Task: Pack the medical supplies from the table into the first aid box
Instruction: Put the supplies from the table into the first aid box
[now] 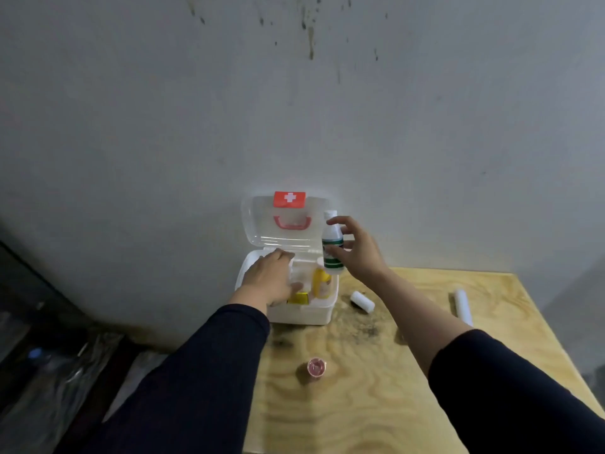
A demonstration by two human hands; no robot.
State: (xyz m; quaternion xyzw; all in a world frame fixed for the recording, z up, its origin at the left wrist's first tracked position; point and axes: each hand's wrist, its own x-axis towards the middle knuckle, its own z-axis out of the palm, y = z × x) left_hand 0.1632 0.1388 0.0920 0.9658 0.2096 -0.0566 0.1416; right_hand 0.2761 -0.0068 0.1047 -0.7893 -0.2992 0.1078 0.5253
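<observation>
The white first aid box (304, 312) stands open at the table's far left corner, its clear lid (258, 224) with a red cross label leaning against the wall. Inside are a yellow bottle (320, 283) and a yellow packet (298, 298). My left hand (270, 278) rests flat over the box's left side, fingers spread, holding nothing that I can see. My right hand (358, 250) grips a white bottle with a green label (332, 249) upright above the box's right edge.
On the plywood table (376, 388) lie a white bandage roll (362, 302) right of the box, a long white tube (463, 306) near the right edge and a pink tape roll (316, 367) nearer me. The wall stands close behind the box.
</observation>
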